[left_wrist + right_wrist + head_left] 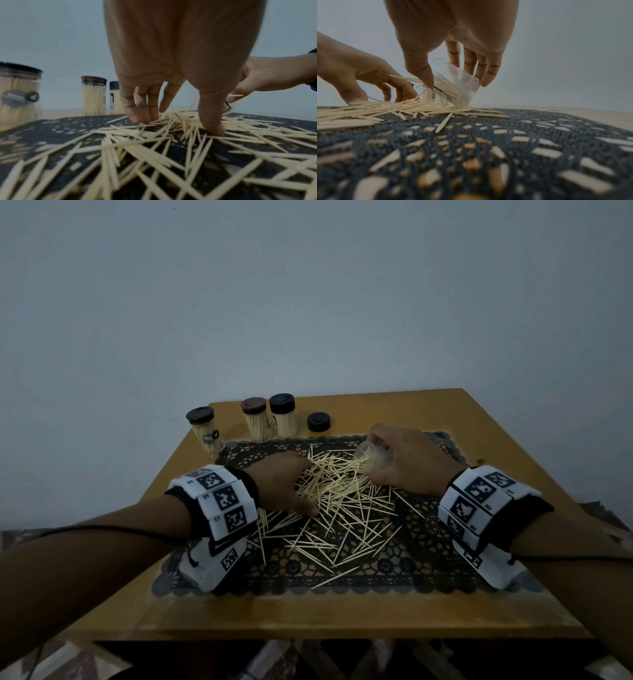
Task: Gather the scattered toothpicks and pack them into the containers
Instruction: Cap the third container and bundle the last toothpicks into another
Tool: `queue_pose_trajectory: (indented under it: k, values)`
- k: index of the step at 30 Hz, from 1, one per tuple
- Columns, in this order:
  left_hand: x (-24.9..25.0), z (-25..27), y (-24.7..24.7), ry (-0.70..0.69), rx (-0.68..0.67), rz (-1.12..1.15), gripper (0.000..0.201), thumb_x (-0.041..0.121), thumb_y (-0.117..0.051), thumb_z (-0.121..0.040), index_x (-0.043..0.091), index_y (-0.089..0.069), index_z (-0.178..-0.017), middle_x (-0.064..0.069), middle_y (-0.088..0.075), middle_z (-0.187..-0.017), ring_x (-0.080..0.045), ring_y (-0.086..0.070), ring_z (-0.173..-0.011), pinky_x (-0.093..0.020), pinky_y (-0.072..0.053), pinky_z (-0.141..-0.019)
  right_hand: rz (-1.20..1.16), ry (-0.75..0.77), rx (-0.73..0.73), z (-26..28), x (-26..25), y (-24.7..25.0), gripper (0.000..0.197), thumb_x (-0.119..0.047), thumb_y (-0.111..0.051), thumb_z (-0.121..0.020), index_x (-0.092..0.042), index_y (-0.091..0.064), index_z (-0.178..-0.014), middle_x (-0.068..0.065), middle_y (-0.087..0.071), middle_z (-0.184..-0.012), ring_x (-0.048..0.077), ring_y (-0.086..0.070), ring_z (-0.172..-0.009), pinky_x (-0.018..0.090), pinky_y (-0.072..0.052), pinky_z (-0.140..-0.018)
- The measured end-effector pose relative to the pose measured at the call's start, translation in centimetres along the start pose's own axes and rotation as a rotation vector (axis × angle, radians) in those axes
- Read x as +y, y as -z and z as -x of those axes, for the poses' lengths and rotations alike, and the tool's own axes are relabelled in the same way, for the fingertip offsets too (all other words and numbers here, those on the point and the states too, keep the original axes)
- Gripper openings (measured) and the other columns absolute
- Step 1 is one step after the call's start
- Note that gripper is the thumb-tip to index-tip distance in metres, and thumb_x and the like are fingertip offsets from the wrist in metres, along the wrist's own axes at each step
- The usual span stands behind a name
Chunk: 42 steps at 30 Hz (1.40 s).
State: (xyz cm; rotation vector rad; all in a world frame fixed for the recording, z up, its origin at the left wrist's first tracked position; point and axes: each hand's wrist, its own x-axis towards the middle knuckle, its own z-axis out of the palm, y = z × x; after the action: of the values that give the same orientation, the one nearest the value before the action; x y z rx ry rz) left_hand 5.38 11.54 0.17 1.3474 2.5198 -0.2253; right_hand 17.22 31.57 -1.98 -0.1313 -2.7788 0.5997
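Loose toothpicks [342,508] lie strewn over a black lace mat [428,546]. My right hand [404,460] grips a clear open container [371,458], tipped on its side with its mouth towards the pile; the right wrist view shows this container [455,86] between thumb and fingers, its lower edge on the mat and a few picks inside. My left hand [287,481] sits at the pile's left edge. Its fingertips [144,120] and thumb press down on the toothpicks [154,148] without pinching any.
Three filled, capped containers stand at the table's back left: one [208,433] nearest the edge, a brown-lidded one [256,421] and a black-lidded one [283,417]. A loose black lid [319,421] lies beside them. The wooden table [308,618] meets a wall.
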Motion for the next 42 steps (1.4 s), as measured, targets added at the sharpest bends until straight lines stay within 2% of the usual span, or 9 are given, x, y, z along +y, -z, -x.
queue_pose_trajectory:
  k: [4,7,13,23,27,30,33,37,42]
  values:
    - [0.2,-0.9,-0.7,-0.080,0.124,0.035,0.047,0.041,-0.072,-0.081,0.007,-0.062,-0.112,-0.009,-0.062,-0.107,-0.025,-0.056,-0.095,-0.033,-0.045,-0.076,0.011,-0.002,0.001,-0.1,0.0,0.0,0.040,-0.030,-0.081,-0.073,-0.017,-0.055,-0.101,0.002,-0.061,-0.093,0.020,-0.056,-0.078,0.032,-0.046,-0.063]
    - [-0.1,-0.7,-0.9,-0.144,0.200,0.068,0.025,0.032,-0.071,-0.084,0.007,-0.067,-0.088,-0.007,-0.065,-0.084,-0.024,-0.058,-0.078,-0.030,-0.040,-0.063,0.021,-0.002,-0.011,-0.1,-0.1,0.0,0.041,-0.030,-0.081,-0.074,-0.016,-0.056,-0.102,0.002,-0.062,-0.094,0.019,-0.057,-0.078,0.031,-0.046,-0.063]
    - [-0.4,-0.4,-1.1,-0.189,0.252,-0.006,0.018,0.024,-0.062,-0.090,0.014,-0.073,-0.102,-0.003,-0.070,-0.088,-0.018,-0.062,-0.080,-0.025,-0.041,-0.067,0.004,0.009,-0.036,0.0,-0.4,0.0,0.041,-0.029,-0.081,-0.074,-0.015,-0.057,-0.104,0.002,-0.063,-0.096,0.019,-0.058,-0.079,0.031,-0.048,-0.065]
    - [-1.6,-0.7,0.0,-0.106,0.236,0.190,0.024,0.020,-0.062,-0.091,0.000,-0.070,-0.080,-0.016,-0.067,-0.075,-0.016,-0.048,-0.056,-0.020,-0.034,-0.051,0.058,-0.033,0.001,0.0,-0.2,0.2,0.040,-0.030,-0.080,-0.074,-0.015,-0.056,-0.103,0.001,-0.061,-0.093,0.017,-0.056,-0.077,0.026,-0.044,-0.057]
    - [-3.1,-0.1,1.2,-0.070,0.295,0.286,0.028,0.020,-0.065,-0.090,0.019,-0.063,-0.062,0.005,-0.056,-0.055,0.002,-0.046,-0.043,-0.009,-0.033,-0.043,0.087,-0.044,0.024,-0.1,0.0,0.3,0.036,-0.029,-0.078,-0.075,-0.017,-0.053,-0.098,-0.001,-0.058,-0.089,0.016,-0.053,-0.073,0.022,-0.034,-0.052]
    - [-3.4,0.3,2.0,-0.093,0.266,0.377,0.018,0.022,-0.065,-0.090,0.016,-0.071,-0.074,0.009,-0.061,-0.059,0.003,-0.049,-0.046,-0.008,-0.035,-0.045,0.079,-0.031,0.020,-0.1,-0.1,0.3,0.036,-0.028,-0.078,-0.075,-0.016,-0.055,-0.101,-0.002,-0.059,-0.088,0.014,-0.052,-0.071,0.021,-0.034,-0.052]
    - [-2.5,0.6,2.4,-0.138,0.232,0.368,0.023,0.022,-0.064,-0.090,0.027,-0.065,-0.068,0.020,-0.056,-0.050,0.007,-0.051,-0.048,-0.007,-0.036,-0.047,0.034,0.012,0.012,-0.2,-0.2,0.0,0.037,-0.028,-0.080,-0.074,-0.015,-0.058,-0.100,-0.001,-0.061,-0.089,0.011,-0.053,-0.070,0.021,-0.038,-0.053]
    - [-0.7,-0.1,2.4,-0.188,0.194,0.217,0.022,0.023,-0.061,-0.093,0.018,-0.066,-0.072,0.011,-0.055,-0.056,-0.001,-0.050,-0.048,-0.014,-0.033,-0.046,0.018,0.041,-0.004,-0.3,-0.5,-0.3,0.037,-0.028,-0.081,-0.074,-0.015,-0.059,-0.102,0.000,-0.062,-0.093,0.012,-0.054,-0.073,0.025,-0.044,-0.058]
    - [1.2,-1.4,2.6,-0.233,0.165,0.070,0.022,0.021,-0.058,-0.094,0.003,-0.071,-0.089,-0.008,-0.068,-0.074,-0.011,-0.054,-0.056,-0.029,-0.045,-0.059,0.021,0.077,-0.040,-0.2,-0.5,-0.5,0.039,-0.031,-0.081,-0.076,-0.017,-0.061,-0.106,-0.004,-0.060,-0.098,0.009,-0.052,-0.081,0.020,-0.040,-0.063]
